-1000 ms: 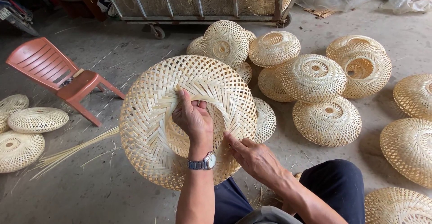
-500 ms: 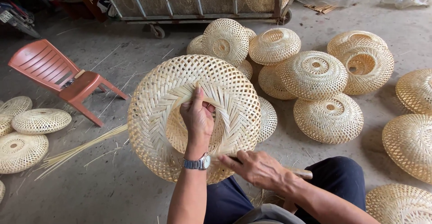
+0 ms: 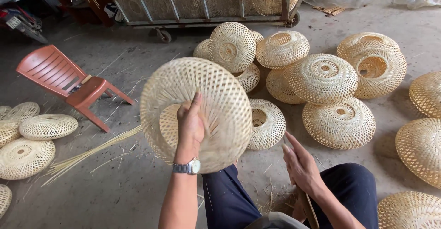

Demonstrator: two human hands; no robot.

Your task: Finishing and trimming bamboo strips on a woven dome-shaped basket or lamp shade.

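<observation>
My left hand (image 3: 190,127) grips the edge of a round woven bamboo shade (image 3: 220,95), tilted up in front of me above my left knee, with loose strips under my fingers. My right hand (image 3: 301,163) is off the shade, lowered over my right thigh, and closed around a thin stick-like tool (image 3: 307,201) that points downward. A metal watch (image 3: 187,167) sits on my left wrist.
Several finished woven shades (image 3: 324,77) lie heaped on the concrete floor ahead and to the right, more (image 3: 46,126) at the left. A tipped red plastic chair (image 3: 69,83), a bundle of bamboo strips (image 3: 92,153) and a wheeled metal cart (image 3: 206,3) stand nearby.
My left hand has swung the shade to the right and turned it more upright. My right hand has left the shade and dropped to my thigh, taking hold of the thin tool.
</observation>
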